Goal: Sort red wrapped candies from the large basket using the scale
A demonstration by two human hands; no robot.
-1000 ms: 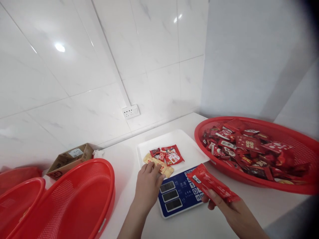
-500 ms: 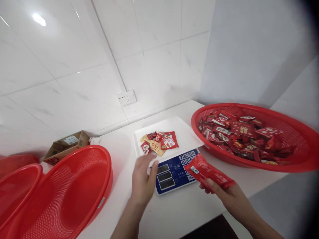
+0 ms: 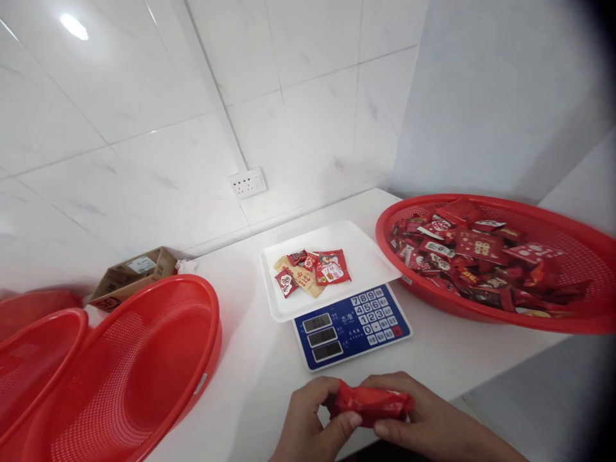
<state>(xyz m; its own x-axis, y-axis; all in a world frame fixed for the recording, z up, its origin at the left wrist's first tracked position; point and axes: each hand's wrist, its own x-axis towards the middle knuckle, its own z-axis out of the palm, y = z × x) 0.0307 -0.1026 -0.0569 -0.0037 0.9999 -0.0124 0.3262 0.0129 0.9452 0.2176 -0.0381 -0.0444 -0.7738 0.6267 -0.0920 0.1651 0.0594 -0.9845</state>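
A red plastic snack packet [image 3: 370, 404] is held level in front of the scale, close to the table's front edge. My left hand [image 3: 315, 417] pinches its left end between thumb and fingers. Its right end sits in my right hand [image 3: 411, 410], thumb in front and fingers behind. Just beyond is a blue-and-white digital scale [image 3: 353, 327] with a keypad and three displays. On its white tray [image 3: 366, 253] lie several small packets: a larger red one [image 3: 332, 267], a gold one [image 3: 304, 276] and smaller red ones [image 3: 286, 283].
At the right, a large red plastic basket [image 3: 500, 200] holds many red-wrapped packets [image 3: 481, 247]. More red baskets [image 3: 163, 359] stand at the left, beside a cardboard box [image 3: 137, 276]. A wall socket [image 3: 248, 183] is above the white table [image 3: 240, 340].
My right hand has brought the red packet left and down, toward me. My left hand has come back from beside the tray and taken hold of the packet's other end.
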